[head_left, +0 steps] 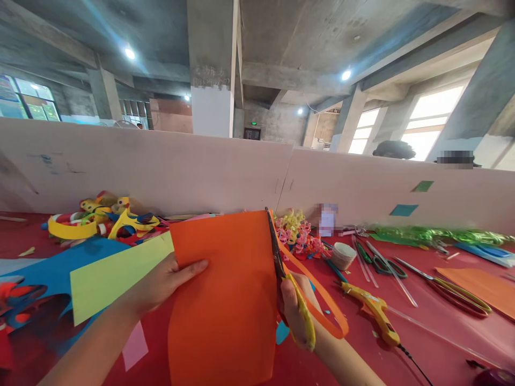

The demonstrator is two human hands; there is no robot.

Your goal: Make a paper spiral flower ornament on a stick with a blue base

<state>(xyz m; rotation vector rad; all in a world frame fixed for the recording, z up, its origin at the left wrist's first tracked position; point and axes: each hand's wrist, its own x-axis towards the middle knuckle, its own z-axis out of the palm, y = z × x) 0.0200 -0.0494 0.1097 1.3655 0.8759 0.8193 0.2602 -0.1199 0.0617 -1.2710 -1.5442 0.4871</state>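
Observation:
My left hand (164,281) grips the left edge of an orange paper sheet (225,289), thumb on its face and fingers hidden behind. In my right hand (295,300) are scissors (302,316) with yellow handles, their dark blades pointing away from me along the sheet's right edge. A narrow orange strip (322,305) curls off to the right of the blades and droops over my right wrist. Behind my left hand lies a light green paper sheet (120,273), on top of blue paper (86,260).
A yellow glue gun (374,311) with a cord lies right of my right hand. Beyond it are green-handled scissors (388,266), larger scissors (446,287) and orange paper (483,289). Paper crafts (104,217) and curled pink pieces (300,238) line the white partition (161,166).

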